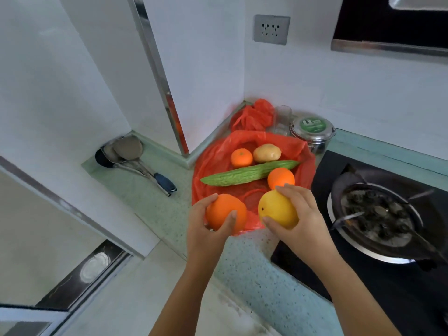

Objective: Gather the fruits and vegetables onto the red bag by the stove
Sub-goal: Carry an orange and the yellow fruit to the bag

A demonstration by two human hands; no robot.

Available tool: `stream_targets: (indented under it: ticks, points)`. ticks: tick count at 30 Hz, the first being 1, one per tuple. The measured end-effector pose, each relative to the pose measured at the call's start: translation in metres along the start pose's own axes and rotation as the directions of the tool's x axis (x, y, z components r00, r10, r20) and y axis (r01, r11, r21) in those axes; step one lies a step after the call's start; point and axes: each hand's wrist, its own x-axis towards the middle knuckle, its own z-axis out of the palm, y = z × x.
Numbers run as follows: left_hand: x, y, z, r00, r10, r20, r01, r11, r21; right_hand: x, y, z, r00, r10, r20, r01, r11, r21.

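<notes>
At the left of the worktop (155, 202) some ladles (128, 149) are laid. An orange (224, 209) is gripped by the left hand (203, 234) at the near edge of the red bag (213, 154), with the fingers (211, 198) curled round its left side and the thumb across its near face. On the bag a tangerine (241, 157), a potato (267, 152), a long bitter gourd (249, 172) and a second orange (280, 177) are laid. A yellow fruit (276, 209) is clasped by the right hand (303, 214), fingers curled over its far side, just near of the second orange. Both forearms are stretched forward. The stove (363, 282) is set just right of the bag.
</notes>
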Motion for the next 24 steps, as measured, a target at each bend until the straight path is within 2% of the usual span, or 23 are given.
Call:
stream_targets:
  ticks: [10, 14, 17, 24]
  points:
    - [0.081, -0.033, 0.001, 0.995, -0.036, 0.091, 0.037, 0.999, -0.016, 0.041, 0.015, 0.032, 0.988, 0.143, -0.066, -0.145, 0.989, -0.032]
    - [0.126, -0.040, 0.000, 0.981, -0.029, 0.194, 0.033, 0.999, -0.018, 0.059, 0.013, 0.055, 0.969, 0.200, -0.143, -0.209, 0.976, -0.055]
    - [0.162, -0.047, 0.000, 0.959, 0.015, 0.284, -0.011, 1.000, -0.018, 0.073, 0.011, 0.075, 0.945, 0.273, -0.177, -0.286, 0.957, -0.051]
    - [0.232, -0.072, 0.018, 0.924, 0.102, 0.368, -0.095, 0.995, -0.038, 0.101, 0.021, 0.111, 0.877, 0.396, -0.271, -0.438, 0.892, -0.115]
